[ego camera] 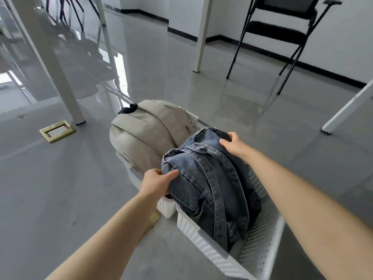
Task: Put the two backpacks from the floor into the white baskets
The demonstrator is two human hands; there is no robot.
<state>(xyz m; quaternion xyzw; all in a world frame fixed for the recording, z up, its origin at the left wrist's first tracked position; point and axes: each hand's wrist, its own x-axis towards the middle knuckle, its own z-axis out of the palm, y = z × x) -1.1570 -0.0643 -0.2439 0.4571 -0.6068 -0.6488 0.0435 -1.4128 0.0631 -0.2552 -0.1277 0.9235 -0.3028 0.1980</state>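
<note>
1. Denim backpack (212, 184): lies straps-up in the near white basket (203, 239), its top end riding above the rim and leaning toward the far basket (167, 207).
2. Left hand (157, 182): fingers curled closed on the denim at the bag's upper left corner, thumb laid across the top seam.
3. Right hand (235, 145): fingers bent over the upper right edge of the same bag, pinching the fabric; how firm the hold is cannot be told.
4. Beige backpack (147, 136): already seated in the far basket, black carry loop at its top, touching the denim bag.
5. Step in hand, as judged: settling the denim bag. Advised: press both top corners down evenly, tuck the loose shoulder straps inside the rim, and keep the basket from sliding on the slick floor.
6. Floor (60, 188): grey, glossy, reflective; a brass floor socket plate (57, 131) sits left of the baskets.
7. Room: white table legs (52, 63) left and centre, a black folding chair (282, 31) at the rear right, white walls with dark skirting.
</note>
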